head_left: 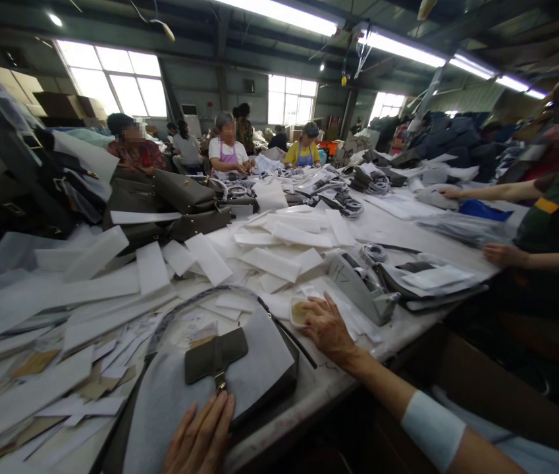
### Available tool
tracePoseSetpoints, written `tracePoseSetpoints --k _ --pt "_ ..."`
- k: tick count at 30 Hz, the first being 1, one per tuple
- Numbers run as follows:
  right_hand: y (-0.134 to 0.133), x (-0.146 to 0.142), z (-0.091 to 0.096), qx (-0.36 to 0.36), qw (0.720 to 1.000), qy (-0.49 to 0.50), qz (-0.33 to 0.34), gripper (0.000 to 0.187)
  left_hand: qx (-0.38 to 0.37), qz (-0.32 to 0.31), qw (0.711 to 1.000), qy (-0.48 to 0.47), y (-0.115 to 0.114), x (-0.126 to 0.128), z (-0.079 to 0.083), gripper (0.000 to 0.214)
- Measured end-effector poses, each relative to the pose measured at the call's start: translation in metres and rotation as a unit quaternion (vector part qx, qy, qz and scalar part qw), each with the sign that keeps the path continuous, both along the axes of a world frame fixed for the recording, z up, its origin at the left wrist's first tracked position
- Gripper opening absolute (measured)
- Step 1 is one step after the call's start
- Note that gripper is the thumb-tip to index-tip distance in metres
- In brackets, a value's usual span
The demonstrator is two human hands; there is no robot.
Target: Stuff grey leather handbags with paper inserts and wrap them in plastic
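Left grip (203, 431) at bag clasp (220, 381)

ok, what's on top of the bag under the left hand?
A white sheet, with a dark tab and metal clasp over it; the left hand rests at the clasp. The bag shows a dark side; its face under the sheet is covered.

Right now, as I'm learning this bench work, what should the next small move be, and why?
Probably bring the right hand from the small white dish to the dark tab on the bag: it is at the dish, while the left hand rests its fingertips by the tab's metal clasp, seemingly steadying it.
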State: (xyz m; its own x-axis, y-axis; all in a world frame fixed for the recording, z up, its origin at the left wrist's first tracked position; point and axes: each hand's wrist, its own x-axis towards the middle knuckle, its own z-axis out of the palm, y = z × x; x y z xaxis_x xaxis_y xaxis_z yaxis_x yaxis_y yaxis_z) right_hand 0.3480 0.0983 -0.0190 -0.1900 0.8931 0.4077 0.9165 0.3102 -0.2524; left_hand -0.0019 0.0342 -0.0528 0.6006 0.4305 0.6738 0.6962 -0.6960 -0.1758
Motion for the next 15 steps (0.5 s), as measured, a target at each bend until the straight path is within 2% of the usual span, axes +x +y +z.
tracePoseSetpoints --k 2,5,8,11,13,15 --pt "-0.007 -0.002 0.006 -0.026 0.999 0.027 0.007 0.012 -0.005 -0.006 1.000 0.004 0.000 -0.001 -0.002 0.059" --pt "-0.015 0.014 0.019 -0.010 0.996 0.087 -0.005 0.029 -0.008 -0.007 1.000 0.001 0.000 -0.002 -0.003 0.056" --pt "-0.025 0.050 0.027 -0.033 0.988 0.100 -0.112 0.026 -0.013 -0.007 1.000 0.004 -0.001 -0.002 -0.003 0.054" --pt "-0.040 0.087 0.022 -0.123 0.965 0.027 -0.231 0.026 -0.020 -0.014 1.000 0.006 -0.001 0.000 -0.001 0.050" --pt "-0.049 0.103 0.012 -0.160 0.952 -0.006 -0.261 0.026 -0.027 -0.008 1.000 -0.006 -0.002 0.002 0.000 0.047" --pt "-0.055 0.111 0.002 -0.162 0.948 -0.006 -0.274 0.026 -0.042 0.006 0.999 -0.029 -0.006 0.006 0.001 0.044"
